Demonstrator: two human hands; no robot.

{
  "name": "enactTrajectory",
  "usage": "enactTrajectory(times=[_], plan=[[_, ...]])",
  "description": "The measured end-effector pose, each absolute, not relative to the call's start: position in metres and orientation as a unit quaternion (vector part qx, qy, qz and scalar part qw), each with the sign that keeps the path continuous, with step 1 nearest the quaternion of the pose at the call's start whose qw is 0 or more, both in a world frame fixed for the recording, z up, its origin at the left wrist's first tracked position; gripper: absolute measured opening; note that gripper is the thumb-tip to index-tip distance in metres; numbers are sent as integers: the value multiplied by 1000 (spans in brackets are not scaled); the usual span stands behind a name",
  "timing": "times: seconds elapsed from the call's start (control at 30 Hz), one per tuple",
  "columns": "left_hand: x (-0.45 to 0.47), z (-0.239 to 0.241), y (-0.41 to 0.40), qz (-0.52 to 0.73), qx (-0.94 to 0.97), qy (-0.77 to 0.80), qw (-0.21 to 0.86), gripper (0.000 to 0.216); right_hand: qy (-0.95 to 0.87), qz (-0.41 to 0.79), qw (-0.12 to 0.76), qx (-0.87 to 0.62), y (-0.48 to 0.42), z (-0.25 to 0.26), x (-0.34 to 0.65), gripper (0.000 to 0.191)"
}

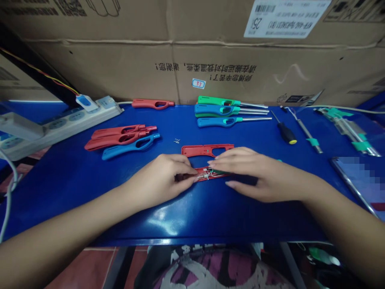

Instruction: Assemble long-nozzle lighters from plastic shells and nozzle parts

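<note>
Two halves of a red lighter handle lie apart on the blue table (180,212), so this piece looks partway through, its inside in place but its shell not closed. The near half (215,177), right in front of the person, carries white wires (211,172) and small parts; whether they sit fully home cannot be told, since fingers cover much of it. The left hand (168,176) pinches its left end, thumb and fingertips clamped on it. The right hand (258,176) lies over the other end with its fingers stretched out and its thumb well apart from them, not gripping. The far half (197,151) lies just behind, open side up and seemingly bare of wires. Joining the halves appears left undone: loose screws (177,141) sit in a little heap, and the screwdriver (285,133) lies off to the right, untouched. Several green and blue lighters (219,110) with metal rods look whole, stacked by the cardboard. Red handles (120,134), a blue handle (130,147) and another red handle (150,104) show no rods, so they seem unfinished. A loose metal rod (308,134) and a bag of rods (351,128) lie on the right.
</note>
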State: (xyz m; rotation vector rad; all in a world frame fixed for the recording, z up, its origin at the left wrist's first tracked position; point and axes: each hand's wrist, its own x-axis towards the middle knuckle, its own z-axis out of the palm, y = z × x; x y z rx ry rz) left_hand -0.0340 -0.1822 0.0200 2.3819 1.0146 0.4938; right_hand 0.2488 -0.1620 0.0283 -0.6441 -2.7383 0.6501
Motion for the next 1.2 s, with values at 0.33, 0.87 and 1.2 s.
enactTrajectory(times=[0.33, 0.87, 1.2], plan=[[-30, 17, -187, 179, 922, 311, 147, 26, -931, 188, 90, -298, -157, 25, 251, 13], [-26, 6, -186, 143, 927, 292, 186, 41, -924, 218, 99, -299, -159, 24, 248, 10], [-25, 5, -186, 107, 942, 285, 143, 45, -923, 235, 114, -282, -158, 25, 251, 16]])
